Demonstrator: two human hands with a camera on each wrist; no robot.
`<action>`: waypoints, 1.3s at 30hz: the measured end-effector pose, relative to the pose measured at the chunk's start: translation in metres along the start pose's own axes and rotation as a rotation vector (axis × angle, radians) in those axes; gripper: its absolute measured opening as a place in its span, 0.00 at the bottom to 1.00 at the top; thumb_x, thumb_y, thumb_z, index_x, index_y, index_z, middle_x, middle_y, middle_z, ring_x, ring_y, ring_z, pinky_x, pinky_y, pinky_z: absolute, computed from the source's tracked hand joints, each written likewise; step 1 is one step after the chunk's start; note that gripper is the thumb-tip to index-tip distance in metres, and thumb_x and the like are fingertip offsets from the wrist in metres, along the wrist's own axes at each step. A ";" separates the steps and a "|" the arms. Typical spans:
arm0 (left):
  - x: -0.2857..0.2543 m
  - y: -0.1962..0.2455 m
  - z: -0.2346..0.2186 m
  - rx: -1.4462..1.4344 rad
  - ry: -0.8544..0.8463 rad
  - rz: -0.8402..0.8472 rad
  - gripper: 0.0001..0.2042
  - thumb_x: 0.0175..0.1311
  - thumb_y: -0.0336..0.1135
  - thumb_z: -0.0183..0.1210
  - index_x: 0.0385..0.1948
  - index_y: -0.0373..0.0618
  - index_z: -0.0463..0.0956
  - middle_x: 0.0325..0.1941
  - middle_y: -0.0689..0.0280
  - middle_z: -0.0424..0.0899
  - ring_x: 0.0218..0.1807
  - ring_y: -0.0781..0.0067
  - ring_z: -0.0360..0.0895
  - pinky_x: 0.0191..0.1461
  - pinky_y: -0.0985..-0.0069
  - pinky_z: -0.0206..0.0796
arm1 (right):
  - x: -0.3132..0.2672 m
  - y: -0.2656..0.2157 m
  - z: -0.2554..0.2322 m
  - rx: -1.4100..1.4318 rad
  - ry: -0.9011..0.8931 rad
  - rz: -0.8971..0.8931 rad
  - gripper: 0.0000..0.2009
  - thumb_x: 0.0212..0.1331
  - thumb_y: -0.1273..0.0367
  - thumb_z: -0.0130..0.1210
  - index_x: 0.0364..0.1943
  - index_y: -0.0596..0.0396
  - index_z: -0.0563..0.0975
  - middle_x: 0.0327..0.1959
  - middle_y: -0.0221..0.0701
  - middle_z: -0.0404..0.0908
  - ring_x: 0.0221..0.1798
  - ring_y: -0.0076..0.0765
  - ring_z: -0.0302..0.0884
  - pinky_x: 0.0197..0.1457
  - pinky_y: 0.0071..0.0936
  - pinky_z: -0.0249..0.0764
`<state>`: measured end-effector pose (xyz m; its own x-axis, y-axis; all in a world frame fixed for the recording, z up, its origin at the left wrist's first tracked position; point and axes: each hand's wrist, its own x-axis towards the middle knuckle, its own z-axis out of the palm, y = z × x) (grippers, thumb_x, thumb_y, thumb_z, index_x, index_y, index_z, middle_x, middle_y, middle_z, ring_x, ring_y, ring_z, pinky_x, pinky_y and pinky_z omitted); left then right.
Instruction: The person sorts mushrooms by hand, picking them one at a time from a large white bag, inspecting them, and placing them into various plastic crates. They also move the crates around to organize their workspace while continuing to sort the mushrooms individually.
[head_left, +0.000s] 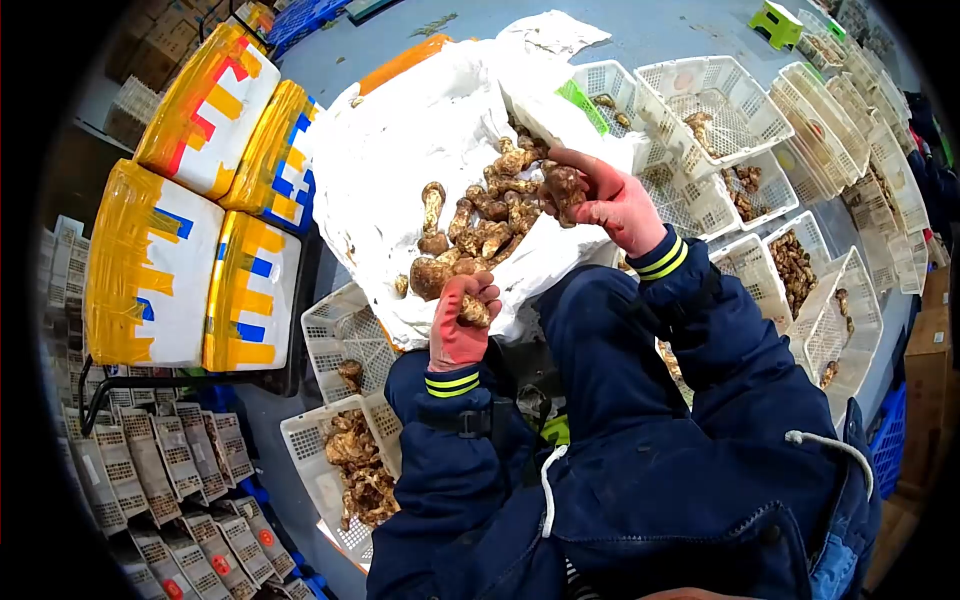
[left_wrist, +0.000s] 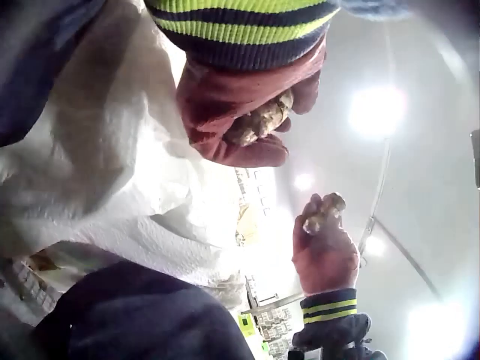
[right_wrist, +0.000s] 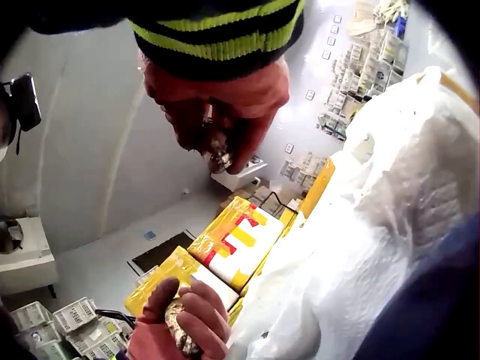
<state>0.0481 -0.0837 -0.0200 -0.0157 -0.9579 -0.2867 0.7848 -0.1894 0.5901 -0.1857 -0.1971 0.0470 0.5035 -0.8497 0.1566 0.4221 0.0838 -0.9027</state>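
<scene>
My left hand (head_left: pixel 458 335), in a reddish glove, curls round a small brown-and-cream matsutake mushroom (head_left: pixel 474 311) near my lap. The same mushroom (left_wrist: pixel 264 121) shows between fingers and palm in the left wrist view. Higher and to the right, my right hand (head_left: pixel 622 208), gloved alike, pinches a larger brown mushroom (head_left: pixel 564 192) between thumb and fingers. Between and beyond the hands lies a pile of matsutake mushrooms (head_left: pixel 490 208) on white sheeting (head_left: pixel 385 150). One wide-capped mushroom (head_left: pixel 430 278) lies at the pile's near edge, just above the left hand.
White mesh baskets (head_left: pixel 725 85) stand to the right, several with mushrooms in them. Another basket (head_left: pixel 300 440) by my left leg holds brown mushrooms. Taped foam boxes (head_left: pixel 180 270) are stacked on the left, above rows of crates (head_left: pixel 180 460). A green stool (head_left: pixel 776 24) stands far right.
</scene>
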 end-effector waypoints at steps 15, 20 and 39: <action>-0.002 -0.012 0.042 -0.034 -0.200 0.190 0.24 0.61 0.32 0.50 0.59 0.48 0.56 0.61 0.60 0.62 0.60 0.62 0.62 0.62 0.60 0.56 | -0.013 0.030 0.064 -0.445 -0.157 -0.089 0.32 0.51 0.76 0.48 0.63 0.59 0.51 0.61 0.41 0.60 0.63 0.32 0.58 0.63 0.26 0.55; -0.004 -0.013 0.032 -0.031 -0.114 0.205 0.24 0.59 0.29 0.51 0.59 0.49 0.57 0.57 0.63 0.67 0.57 0.65 0.66 0.58 0.63 0.61 | -0.017 0.032 0.065 -0.374 -0.062 -0.014 0.23 0.56 0.77 0.45 0.58 0.58 0.62 0.49 0.35 0.74 0.51 0.25 0.71 0.52 0.21 0.68; -0.009 -0.001 0.034 0.134 0.104 0.195 0.17 0.57 0.29 0.57 0.49 0.47 0.68 0.43 0.66 0.77 0.42 0.74 0.75 0.36 0.80 0.70 | -0.024 0.045 0.058 -0.114 0.045 0.094 0.17 0.57 0.74 0.47 0.53 0.60 0.68 0.41 0.32 0.77 0.43 0.22 0.72 0.47 0.18 0.67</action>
<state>0.0264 -0.0819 0.0077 0.1972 -0.9529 -0.2302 0.6774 -0.0373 0.7346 -0.1356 -0.1427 0.0254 0.5011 -0.8638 0.0529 0.2850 0.1070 -0.9525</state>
